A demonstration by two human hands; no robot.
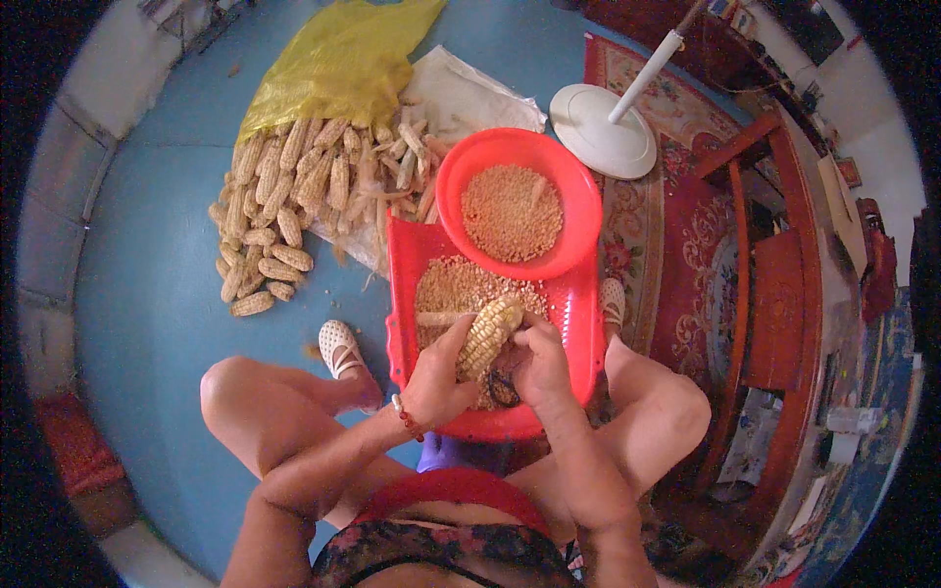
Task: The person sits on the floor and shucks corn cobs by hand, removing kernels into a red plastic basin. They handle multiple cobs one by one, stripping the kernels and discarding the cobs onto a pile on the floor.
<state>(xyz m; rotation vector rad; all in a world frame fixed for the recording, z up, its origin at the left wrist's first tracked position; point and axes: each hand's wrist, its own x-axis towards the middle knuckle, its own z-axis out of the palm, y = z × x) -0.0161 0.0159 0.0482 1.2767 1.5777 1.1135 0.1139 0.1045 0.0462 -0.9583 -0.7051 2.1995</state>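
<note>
My left hand [439, 375] grips an ear of dried corn [485, 339] from its lower left side. At the ear's upper right is my right hand [540, 356], its fingers bent against the kernels. Both hands are over a red plastic tray [588, 345] that holds loose corn kernels [448, 287] and a bare corncob [441, 318]. A dark looped item [503, 389], partly hidden by the hands, lies in the tray. On the tray's far edge rests a red plastic basin [581, 198] with more kernels [511, 213] inside.
Many corn ears [276, 176] spill from a yellow woven sack [331, 66] at the far left, with dry husks [404, 158] beside them. A white round stand base [603, 132] stands behind the basin. Right of the tray are a patterned rug [684, 242] and wooden furniture [775, 316].
</note>
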